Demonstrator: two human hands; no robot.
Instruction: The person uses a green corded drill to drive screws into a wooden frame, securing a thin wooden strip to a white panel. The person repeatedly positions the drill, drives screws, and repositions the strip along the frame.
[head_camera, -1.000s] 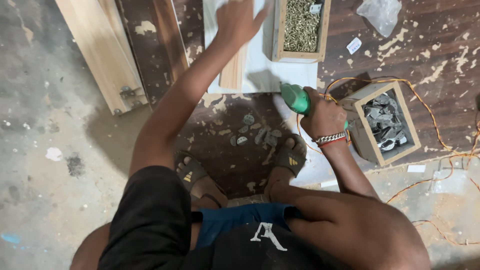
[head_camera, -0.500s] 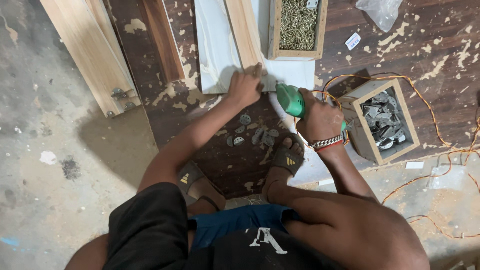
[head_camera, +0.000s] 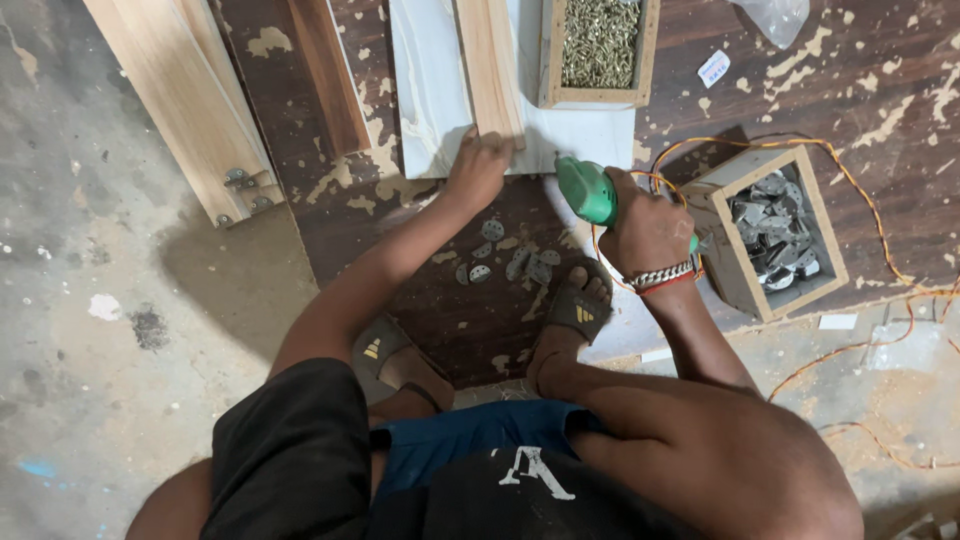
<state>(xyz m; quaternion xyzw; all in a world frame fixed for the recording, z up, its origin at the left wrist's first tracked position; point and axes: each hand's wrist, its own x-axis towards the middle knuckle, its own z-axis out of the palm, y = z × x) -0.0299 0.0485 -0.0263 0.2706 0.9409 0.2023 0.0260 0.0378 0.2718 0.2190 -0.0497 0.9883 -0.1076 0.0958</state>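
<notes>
At the bottom of the frame the person crouches, knees bent, both feet in dark sandals (head_camera: 580, 310) planted on a dark scuffed board (head_camera: 420, 240) near the centre. Just above the toes a small scatter of grey metal plates (head_camera: 515, 262) lies on that board. Right of centre, the right hand (head_camera: 648, 232) is clenched around the grip of a green power drill (head_camera: 587, 190), whose nose points toward the upper left; a bracelet sits on the wrist. An orange cord (head_camera: 860, 200) loops from the drill around an open wooden box of grey metal fittings (head_camera: 780, 232) at mid right. Slightly above centre, the left hand (head_camera: 478, 168) presses down with curled fingers on the lower end of a light wooden strip (head_camera: 488, 60), which lies on a white panel (head_camera: 430, 90). At the top edge, just right of the strip, stands a wooden box of brass-coloured screws (head_camera: 600, 45). Pale planks (head_camera: 175, 90) lie at upper left on the concrete floor (head_camera: 90, 300).
</notes>
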